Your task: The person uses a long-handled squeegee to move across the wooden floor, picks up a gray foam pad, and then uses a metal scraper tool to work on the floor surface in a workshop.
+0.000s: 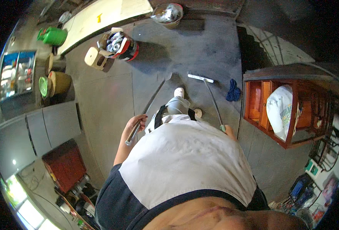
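Around a long metal pole [154, 99] my left hand [139, 122] is closed, near the pole's upper end. The pole slants away to a flat, blurred end piece low by the floor; what tool it is I cannot tell. On my other side, my right hand [229, 132] grips the green handle end of a thin stick [214, 102], and is partly hidden by my white apron. A white crossbar [200, 78] is at the far end of that stick, over the grey floor [158, 40]. One white clog [179, 92] shows between the two tools, the other [198, 113] nearer the stick.
Ahead to the left, a bin full of cans [117, 44] stands beside a cream plastic stool [95, 58]. A dark blue cloth [233, 90] lies on the floor at right, near a wooden cabinet [260, 100] holding a white sack [280, 110]. A reddish-brown box-like piece [64, 165] is at left.
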Available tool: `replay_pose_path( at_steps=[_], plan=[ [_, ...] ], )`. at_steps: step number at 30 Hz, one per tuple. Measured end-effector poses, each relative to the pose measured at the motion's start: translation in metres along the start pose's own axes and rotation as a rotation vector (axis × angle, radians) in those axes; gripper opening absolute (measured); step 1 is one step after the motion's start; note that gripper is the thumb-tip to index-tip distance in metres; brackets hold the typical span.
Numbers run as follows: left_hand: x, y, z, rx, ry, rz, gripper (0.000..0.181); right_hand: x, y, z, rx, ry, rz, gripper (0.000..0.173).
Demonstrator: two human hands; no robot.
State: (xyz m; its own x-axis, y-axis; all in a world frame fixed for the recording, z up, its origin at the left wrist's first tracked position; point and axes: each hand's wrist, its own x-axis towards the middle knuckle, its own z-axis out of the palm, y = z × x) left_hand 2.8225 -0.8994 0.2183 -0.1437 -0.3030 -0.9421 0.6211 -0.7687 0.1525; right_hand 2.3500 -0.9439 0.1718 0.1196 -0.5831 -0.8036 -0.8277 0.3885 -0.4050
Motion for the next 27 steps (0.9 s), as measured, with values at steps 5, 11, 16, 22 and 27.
replay_pose_path(
  at_steps=[5, 11, 16, 22, 27],
  plan=[
    [0.006, 0.014, -0.020, -0.022, -0.006, 0.066, 0.012, 0.012, -0.030, -0.007, 0.059, 0.217, -0.257, 0.028],
    [0.037, 0.071, -0.068, 0.043, 0.076, 0.143, 0.020, 0.095, -0.145, -0.029, 0.191, -0.012, -0.181, 0.030],
    [0.058, 0.127, -0.101, 0.074, 0.073, 0.167, 0.020, 0.189, -0.339, -0.038, 0.354, -0.151, -0.236, 0.014],
    [0.057, 0.168, -0.104, 0.137, 0.138, 0.191, 0.014, 0.327, -0.521, -0.013, 0.449, -0.213, -0.296, 0.060],
    [0.047, 0.209, -0.119, 0.173, 0.174, 0.143, 0.015, 0.377, -0.558, 0.018, 0.204, -0.186, -0.119, 0.061]
  ],
)
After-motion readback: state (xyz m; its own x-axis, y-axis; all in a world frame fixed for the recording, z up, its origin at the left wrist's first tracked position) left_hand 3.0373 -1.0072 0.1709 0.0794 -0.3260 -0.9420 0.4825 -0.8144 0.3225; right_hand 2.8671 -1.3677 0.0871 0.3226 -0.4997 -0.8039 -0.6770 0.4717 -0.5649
